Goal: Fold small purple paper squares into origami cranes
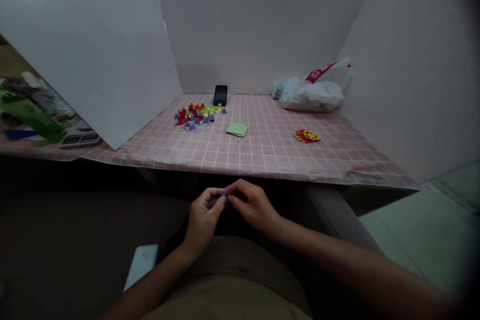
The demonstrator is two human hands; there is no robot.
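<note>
pale panels (pixel 262 20) around pink-checked table (pixel 270 155)

The tablecloth (pixel 270 156) is pink with a white grid. The near paper (pixel 226 190) is purple; the folded papers (pixel 196 108), far left, red, orange, yellow and purple; the stack (pixel 236 129) green over yellow; the right-hand bag (pixel 313 96) white with red print.

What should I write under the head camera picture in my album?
Left hand and right hand pinch small purple paper below a pink gridded tablecloth dotted with colourful origami.
</note>
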